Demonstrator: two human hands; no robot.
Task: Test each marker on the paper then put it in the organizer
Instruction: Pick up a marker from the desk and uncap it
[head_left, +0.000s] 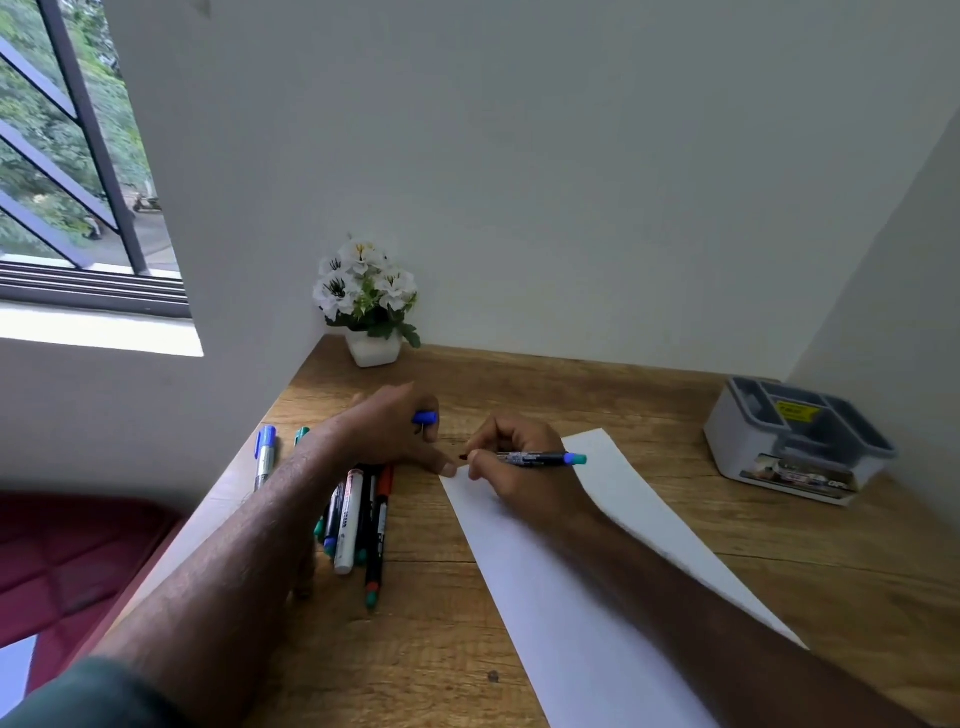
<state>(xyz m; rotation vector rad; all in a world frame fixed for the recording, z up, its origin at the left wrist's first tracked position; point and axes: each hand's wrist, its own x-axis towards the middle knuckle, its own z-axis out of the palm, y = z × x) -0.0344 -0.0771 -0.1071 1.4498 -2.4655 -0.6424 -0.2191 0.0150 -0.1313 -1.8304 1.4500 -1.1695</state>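
Note:
My right hand (511, 467) grips an uncapped marker (535, 458) with a teal end, its dark tip pointing left just off the far left corner of the white paper (597, 571). My left hand (400, 431) holds a blue cap (425, 417) between its fingers while a fingertip presses the paper's corner. A bunch of several markers (358, 525) lies on the wooden desk (426, 649) under my left forearm. Two more markers (265, 456) lie near the desk's left edge. The grey organizer (795, 441) stands at the far right, by the wall.
A white pot of white flowers (371, 306) stands in the far left corner of the desk. Walls close the desk at the back and right. A window is at the upper left, and a red cushioned seat (67, 561) lies below the desk's left edge.

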